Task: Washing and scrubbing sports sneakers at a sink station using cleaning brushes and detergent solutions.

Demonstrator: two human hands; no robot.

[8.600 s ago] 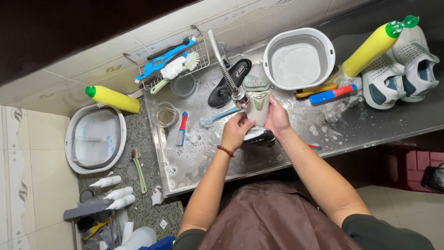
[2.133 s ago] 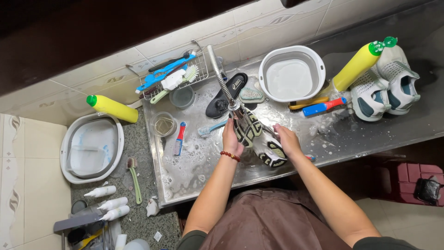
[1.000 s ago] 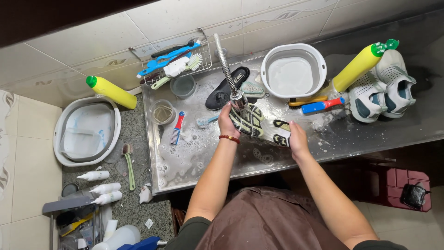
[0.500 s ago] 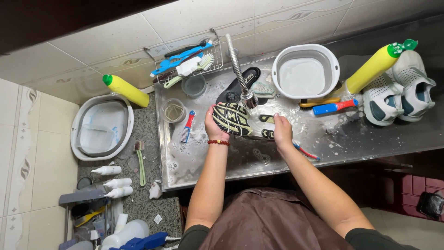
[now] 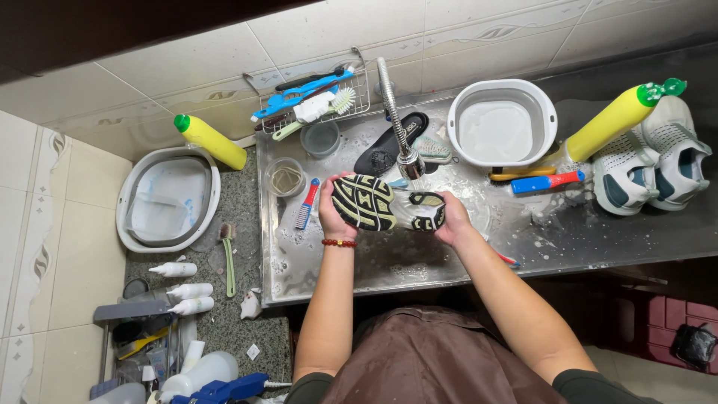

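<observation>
While the faucet (image 5: 398,127) hangs just above it, the sneaker (image 5: 387,209) lies sole-up over the sink (image 5: 389,262), left hand (image 5: 333,217) clasped on its toe and right hand (image 5: 451,219) gripping its heel, apparently for rinsing.

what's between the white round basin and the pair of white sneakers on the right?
A yellow bottle with a green cap lies tilted between the white basin and the sneakers, in the head view.

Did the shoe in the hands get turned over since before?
Yes. The shoe now lies sole-up under the faucet, held by the left hand and right hand. Earlier its laced top faced up beneath that faucet.
</observation>
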